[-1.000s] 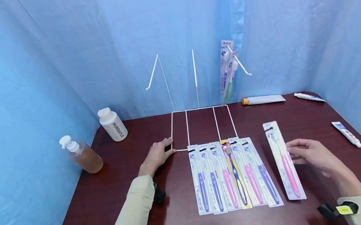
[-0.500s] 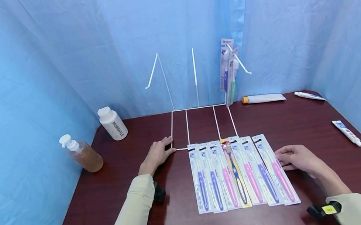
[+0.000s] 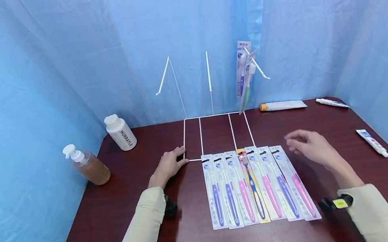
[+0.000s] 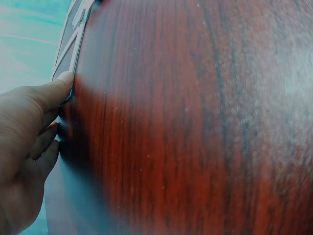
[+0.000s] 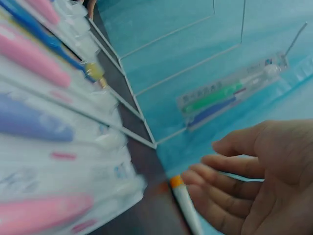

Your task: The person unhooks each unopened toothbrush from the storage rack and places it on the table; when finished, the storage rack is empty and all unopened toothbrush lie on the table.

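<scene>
Several packaged toothbrushes (image 3: 255, 188) lie side by side on the dark red table (image 3: 125, 208), just in front of a white wire rack (image 3: 215, 134). My left hand (image 3: 170, 165) rests flat on the table and touches the rack's front left corner (image 4: 68, 88). My right hand (image 3: 308, 148) hovers above the table to the right of the row, fingers loosely curled, holding nothing (image 5: 254, 181). The rightmost pack, with a pink brush (image 3: 296, 183), lies just left of it. Two packs (image 3: 244, 75) hang from the rack's right hook.
A white bottle (image 3: 120, 132) and a pump bottle of amber liquid (image 3: 87, 166) stand at the left. Toothpaste tubes lie at the back right (image 3: 282, 105), the far right corner (image 3: 332, 103) and the right edge (image 3: 372, 143). Blue curtains enclose the table.
My right hand slid the pink toothbrush pack leftward against the row, let it go, then lifted up and back. The left hand stayed on the rack corner.
</scene>
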The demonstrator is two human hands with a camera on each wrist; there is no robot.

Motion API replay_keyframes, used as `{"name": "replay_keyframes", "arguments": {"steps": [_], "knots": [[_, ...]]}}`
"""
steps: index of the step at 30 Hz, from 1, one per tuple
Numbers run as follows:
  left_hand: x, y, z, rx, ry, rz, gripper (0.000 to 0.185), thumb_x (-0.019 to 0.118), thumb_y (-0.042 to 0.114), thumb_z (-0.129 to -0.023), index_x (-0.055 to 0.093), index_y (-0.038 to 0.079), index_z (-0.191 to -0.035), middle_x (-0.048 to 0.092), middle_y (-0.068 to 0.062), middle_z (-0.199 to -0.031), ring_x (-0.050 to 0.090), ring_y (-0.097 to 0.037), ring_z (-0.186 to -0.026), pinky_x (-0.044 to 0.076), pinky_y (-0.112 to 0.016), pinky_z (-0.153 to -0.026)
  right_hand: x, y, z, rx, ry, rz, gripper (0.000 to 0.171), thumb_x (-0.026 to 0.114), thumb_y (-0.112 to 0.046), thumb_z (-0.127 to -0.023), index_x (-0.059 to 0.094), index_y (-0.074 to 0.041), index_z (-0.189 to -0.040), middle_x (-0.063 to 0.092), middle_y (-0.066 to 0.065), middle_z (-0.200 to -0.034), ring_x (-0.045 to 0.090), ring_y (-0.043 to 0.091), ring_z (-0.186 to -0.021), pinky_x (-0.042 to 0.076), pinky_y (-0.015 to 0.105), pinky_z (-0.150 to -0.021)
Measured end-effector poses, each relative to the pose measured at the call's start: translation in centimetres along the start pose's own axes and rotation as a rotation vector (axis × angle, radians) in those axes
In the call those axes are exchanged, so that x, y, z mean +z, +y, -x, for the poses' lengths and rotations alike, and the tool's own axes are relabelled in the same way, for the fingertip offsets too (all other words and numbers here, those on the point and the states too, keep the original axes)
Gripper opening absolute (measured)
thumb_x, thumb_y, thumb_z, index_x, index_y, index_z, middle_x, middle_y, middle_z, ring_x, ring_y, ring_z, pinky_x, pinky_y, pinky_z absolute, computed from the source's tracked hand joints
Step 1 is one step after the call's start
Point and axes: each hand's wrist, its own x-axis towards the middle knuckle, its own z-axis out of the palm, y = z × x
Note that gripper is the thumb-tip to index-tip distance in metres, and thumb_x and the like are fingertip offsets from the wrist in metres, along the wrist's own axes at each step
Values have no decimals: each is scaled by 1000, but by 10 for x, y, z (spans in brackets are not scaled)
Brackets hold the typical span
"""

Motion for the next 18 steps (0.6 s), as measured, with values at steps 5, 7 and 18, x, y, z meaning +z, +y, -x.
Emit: {"name": "replay_keyframes", "arguments": {"steps": [5, 7, 18], "knots": [[0, 0, 0, 8, 0, 1, 54, 64, 30, -92, 49, 12, -141, 44, -7, -148, 38, -23, -139, 33, -44, -113, 3, -28, -41, -96, 127, -105, 38, 51, -33, -99, 56, -8, -127, 65, 15, -114, 65, 9, -90, 53, 18, -74], [0, -1, 0, 6, -5, 0, 54, 64, 30, -92, 49, 12, -141, 44, -6, -148, 37, -23, -139, 33, -43, -113, 7, -37, -58, -120, 168, -163, 40, 51, -32, -99, 53, -7, -130, 62, 14, -120, 64, 12, -98, 52, 18, -78], [0, -1, -1, -20, -11, 3, 55, 63, 32, -92, 48, 14, -142, 43, -4, -149, 37, -22, -140, 35, -41, -112, 18, -61, -124, -241, 294, -417, 46, 50, -27, -100, 44, -6, -141, 51, 15, -138, 49, 28, -127, 43, 36, -104]]}}
